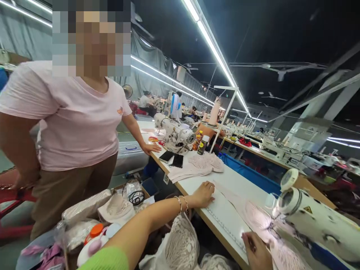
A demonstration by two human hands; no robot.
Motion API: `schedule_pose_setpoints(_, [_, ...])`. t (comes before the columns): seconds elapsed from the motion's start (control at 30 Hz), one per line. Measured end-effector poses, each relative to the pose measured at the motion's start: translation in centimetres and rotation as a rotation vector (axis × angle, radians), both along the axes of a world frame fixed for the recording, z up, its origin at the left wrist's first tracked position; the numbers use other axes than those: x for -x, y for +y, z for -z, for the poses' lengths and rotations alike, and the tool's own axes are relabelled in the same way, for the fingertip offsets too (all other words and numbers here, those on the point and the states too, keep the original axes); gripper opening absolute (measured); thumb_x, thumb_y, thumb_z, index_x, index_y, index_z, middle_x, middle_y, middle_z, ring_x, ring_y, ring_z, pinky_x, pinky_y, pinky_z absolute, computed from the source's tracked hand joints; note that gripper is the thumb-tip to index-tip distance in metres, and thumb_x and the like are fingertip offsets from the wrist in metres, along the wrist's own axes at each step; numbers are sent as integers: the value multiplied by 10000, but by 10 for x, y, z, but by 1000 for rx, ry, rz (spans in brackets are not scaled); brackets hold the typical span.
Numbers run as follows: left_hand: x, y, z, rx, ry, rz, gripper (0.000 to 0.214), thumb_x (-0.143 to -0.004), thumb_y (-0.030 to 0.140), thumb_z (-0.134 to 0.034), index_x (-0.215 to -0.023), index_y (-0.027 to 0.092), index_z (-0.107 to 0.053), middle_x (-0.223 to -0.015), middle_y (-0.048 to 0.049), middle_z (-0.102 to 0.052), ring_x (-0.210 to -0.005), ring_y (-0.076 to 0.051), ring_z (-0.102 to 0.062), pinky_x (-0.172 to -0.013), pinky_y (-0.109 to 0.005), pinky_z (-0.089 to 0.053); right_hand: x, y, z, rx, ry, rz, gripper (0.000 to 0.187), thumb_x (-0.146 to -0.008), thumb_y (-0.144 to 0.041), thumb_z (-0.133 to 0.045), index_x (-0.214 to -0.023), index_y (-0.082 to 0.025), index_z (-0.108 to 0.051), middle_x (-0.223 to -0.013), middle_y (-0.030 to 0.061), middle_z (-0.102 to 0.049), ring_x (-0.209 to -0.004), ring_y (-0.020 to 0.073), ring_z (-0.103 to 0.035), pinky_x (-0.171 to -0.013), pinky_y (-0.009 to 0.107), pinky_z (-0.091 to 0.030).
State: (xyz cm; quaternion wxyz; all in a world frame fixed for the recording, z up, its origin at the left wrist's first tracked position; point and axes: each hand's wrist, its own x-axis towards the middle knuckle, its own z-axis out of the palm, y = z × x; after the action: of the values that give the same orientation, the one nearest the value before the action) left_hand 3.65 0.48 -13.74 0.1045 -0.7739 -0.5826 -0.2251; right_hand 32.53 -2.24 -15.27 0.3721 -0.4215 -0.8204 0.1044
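My left hand (204, 194) rests on the near edge of the white sewing table (225, 210), fingers bent and close together. Beside its fingertips lies the end of a pale pink fabric piece (239, 204), which runs to the sewing machine (312, 217) at right. What that hand holds, if anything, is hidden. Close to the table's front edge, my right hand (257, 252) has its fingers curled in towards the thumb, next to the lit pink fabric by the needle area. I cannot make out what is between them. A measuring scale (225, 225) runs along the table edge.
A person in a pink shirt (81, 120) stands at left, one hand (152, 148) on the table. Phones (177, 160), a lace piece (206, 163), spray can (203, 145) and second sewing machine (176, 131) are further back. Lace bra cups (180, 240) lie below my left arm.
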Motion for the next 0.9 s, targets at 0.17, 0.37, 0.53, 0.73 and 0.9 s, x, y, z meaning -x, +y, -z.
schedule_pose_setpoints(0.17, [0, 7, 6, 5, 86, 75, 284, -957, 329, -636, -1175, 147, -630, -1253, -96, -623, -1154, -239, -607, -987, -468, -529, -5, 16, 0, 309, 177, 105, 639, -729, -823, -512, -716, -200, -650, -819, 107, -702, -821, 320, -662, -687, 339, -525])
schedule_pose_setpoints(0.37, [1, 9, 7, -7, 122, 64, 245, -964, 309, -629, -1144, 144, -643, -1224, -92, -641, -1134, -226, -621, -976, -449, -540, -14, 29, 10, 524, 198, 169, 666, -643, -819, -553, -783, -179, -668, -561, 25, -548, -545, 251, -559, -555, 344, -470])
schedule_pose_setpoints(0.53, [-4, 6, 9, -27, 72, 19, 308, -994, 318, -564, -1250, 151, -598, -1423, -123, -556, -1282, -258, -539, -1063, -465, -466, -10, 16, 7, 450, 298, 200, 643, -677, -789, -542, -801, -173, -681, -559, 5, -526, -541, 234, -537, -609, 341, -462])
schedule_pose_setpoints(0.73, [-6, 0, 5, -28, -33, -109, 754, -980, 546, -497, -1549, 121, -242, -1637, -224, -259, -1442, -333, -375, -1166, -509, -328, -9, 20, 0, 480, 284, 207, 532, -607, -694, -581, -711, -186, -698, -681, 81, -638, -626, 284, -598, -560, 346, -487])
schedule_pose_setpoints(0.9, [-6, -1, 3, 16, -82, -138, 760, -986, 540, -476, -1558, 120, -204, -1634, -212, -276, -1453, -325, -367, -1188, -480, -292, -13, 29, 4, 462, 275, 206, 489, -572, -655, -602, -676, -192, -720, -735, 97, -671, -662, 299, -603, -567, 361, -483])
